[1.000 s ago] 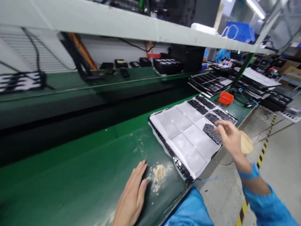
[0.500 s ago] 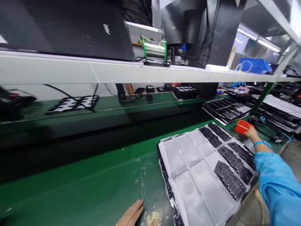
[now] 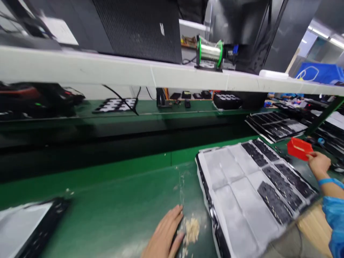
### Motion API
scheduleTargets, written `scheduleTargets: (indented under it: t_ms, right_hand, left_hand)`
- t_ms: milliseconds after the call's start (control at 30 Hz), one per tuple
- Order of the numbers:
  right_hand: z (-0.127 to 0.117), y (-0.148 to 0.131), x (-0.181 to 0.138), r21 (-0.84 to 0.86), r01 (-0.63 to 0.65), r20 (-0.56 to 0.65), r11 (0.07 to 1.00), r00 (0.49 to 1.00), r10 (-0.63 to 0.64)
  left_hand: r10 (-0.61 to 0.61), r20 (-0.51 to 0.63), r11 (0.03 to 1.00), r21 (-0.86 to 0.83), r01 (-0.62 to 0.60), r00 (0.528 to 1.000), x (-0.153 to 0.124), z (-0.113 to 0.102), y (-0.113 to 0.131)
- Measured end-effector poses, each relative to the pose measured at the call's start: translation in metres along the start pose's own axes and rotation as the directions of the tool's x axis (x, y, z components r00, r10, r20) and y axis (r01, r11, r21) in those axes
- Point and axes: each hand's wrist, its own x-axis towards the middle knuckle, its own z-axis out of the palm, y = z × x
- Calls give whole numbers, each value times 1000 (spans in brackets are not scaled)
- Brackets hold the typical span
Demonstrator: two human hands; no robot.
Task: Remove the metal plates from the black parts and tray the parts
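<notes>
The right hand (image 3: pixel 318 163) is closed in a pinching grip on the near edge of a small red box (image 3: pixel 299 148), which it holds lifted clear of the green tabletop (image 3: pixel 113 200). The box sits just beyond the fingers, tilted, with its open side turned up and away. A blue band circles the wrist, and a blue sleeve (image 3: pixel 334 215) runs back from it toward the lower right corner.

Just to the near left of that grip lies a stack of black trays (image 3: pixel 212 211) topped by a white divided sheet (image 3: pixel 231 186); dark part strips (image 3: pixel 279 179) fill the compartments closest to the hand.

The left hand (image 3: pixel 163 238) lies flat and open on the tabletop, palm down, gripping nothing. Its fingertips touch a patch of pale crumbly debris (image 3: pixel 191 226), with the tray stack just to its right. Well to its left, another tray (image 3: pixel 29 229) shows at the picture's edge, blurred.
</notes>
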Motion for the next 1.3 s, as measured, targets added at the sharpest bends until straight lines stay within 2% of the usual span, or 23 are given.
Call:
scheduleTargets:
  t_ms: [67,133,233,267,333,400,433,500,567,633,733,800,867,967,1033,1067,1133,1200,1300]
  right_hand:
    - [-24,1,-14,-36,7,37,999,999,-6]
    - [-57,2,-38,-51,36,78,998,996,-32]
    - [-129,-2,-97,-13,125,109,992,987,-122]
    - [-157,-7,-122,70,230,132,971,962,-238]
    - [-211,-20,-176,153,418,234,895,865,-444]
    - [-254,-35,-229,232,511,301,828,772,-560]
    - [-268,-43,-253,319,547,365,774,683,-633]
    - [-281,-57,-296,551,556,381,623,496,-780]
    - [-278,-69,-330,730,428,421,532,332,-844]
    - [-265,-80,-358,815,299,448,496,216,-867]
    - [-239,-94,-389,857,195,475,477,59,-878]
    - [-221,-102,-404,861,151,493,486,-7,-870]
    - [-200,-109,-416,851,142,510,506,10,-860]
    - [-157,-121,-429,822,213,510,528,137,-849]
    - [-121,-132,-438,752,308,540,583,220,-813]
    - [-101,-138,-442,724,327,553,607,250,-795]
    - [-64,-151,-449,677,350,580,647,287,-763]
    - [-34,-163,-455,628,374,613,682,302,-730]
    - [-12,-174,-461,592,423,653,686,246,-716]
  left_hand:
    - [-47,64,998,-31,49,997,2,-3,11]
    - [-76,114,991,-105,88,991,7,-6,18]
    - [-128,116,956,-249,153,985,10,-16,29]
    - [-138,108,945,-284,163,985,10,-20,35]
    - [-159,90,900,-397,182,983,4,-33,53]
    - [-184,133,791,-568,227,974,-7,-47,79]
    - [-188,197,697,-663,272,962,-14,-54,93]
    - [-140,389,439,-800,409,911,-31,-64,119]
    - [-38,553,177,-816,550,833,-50,-67,138]
    - [11,627,22,-779,626,779,-71,-66,147]
    - [-96,647,-80,-762,642,756,-110,-58,144]
    - [-244,633,-119,-771,625,735,-141,-51,138]
    - [-418,602,-137,-782,608,681,-175,-44,131]
    - [-615,584,-217,-772,598,530,-222,-31,123]
    - [-704,568,-282,-774,567,426,-244,-17,120]
    - [-746,539,-286,-789,543,390,-249,-9,118]
    - [-829,429,-213,-835,507,359,-250,10,114]
    - [-878,312,-102,-863,494,362,-239,29,108]
    - [-897,222,-5,-871,492,384,-209,48,98]
